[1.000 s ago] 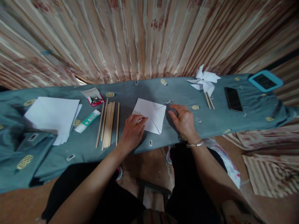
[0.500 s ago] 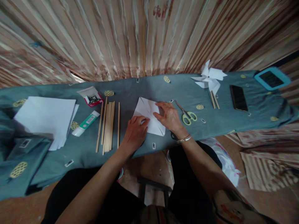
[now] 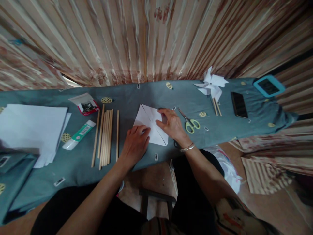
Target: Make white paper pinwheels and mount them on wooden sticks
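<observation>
A white square of paper [image 3: 153, 117] lies on the cloth in front of me, with dark cut lines or creases running in from its corners. My left hand [image 3: 135, 143] is at its lower left side, fingers curled together and thumb close to the index finger on the paper. My right hand [image 3: 172, 125] rests at the right edge, thumb and index finger spread apart over the sheet. Just right of that hand lie scissors [image 3: 192, 124] with light green handles. A single wooden stick [image 3: 117, 133] is to the left of my left hand.
Farther left are a bundle of sticks [image 3: 106, 137], a glue tube [image 3: 79, 134], an open box of small metal pieces [image 3: 87, 106] and stacked paper [image 3: 34, 127]. To the right are a paper pinwheel [image 3: 212, 82], two short sticks [image 3: 216, 106], a phone [image 3: 239, 104] and a blue-framed tablet [image 3: 269, 86].
The view has shifted, so the tabletop things appear farther left. Both hands stay on the paper in nearly the same pose.
</observation>
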A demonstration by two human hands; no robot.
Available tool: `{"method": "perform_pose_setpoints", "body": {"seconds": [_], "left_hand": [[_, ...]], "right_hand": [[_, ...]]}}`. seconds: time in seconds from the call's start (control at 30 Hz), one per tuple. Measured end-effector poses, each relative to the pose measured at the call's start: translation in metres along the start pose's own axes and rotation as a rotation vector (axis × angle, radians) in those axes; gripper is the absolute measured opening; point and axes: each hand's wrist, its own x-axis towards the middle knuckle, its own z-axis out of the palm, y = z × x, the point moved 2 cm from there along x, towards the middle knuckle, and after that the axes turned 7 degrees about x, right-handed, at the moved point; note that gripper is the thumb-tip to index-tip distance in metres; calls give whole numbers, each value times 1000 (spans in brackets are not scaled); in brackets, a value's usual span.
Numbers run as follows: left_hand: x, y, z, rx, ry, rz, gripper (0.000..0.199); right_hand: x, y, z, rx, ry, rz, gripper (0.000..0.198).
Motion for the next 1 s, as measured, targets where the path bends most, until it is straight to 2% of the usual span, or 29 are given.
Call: {"method": "perform_pose_setpoints", "body": {"seconds": [0.3,0.67,0.83,1.0], "left_hand": [[-4,-10,-8,32,94,47,27],[-18,-24,-12,-12,136,41,24],[-17,-21,-8,-12,65,13,33],[-14,-18,-10,11,27,9,33]], "right_hand": [[1,-1,-3,-32,-45,4,35],[0,3,-3,-13,-10,-7,35],[-3,-1,-3,-17,2,-35,35],[-8,-13,3,-117,26,-65,51]]}}
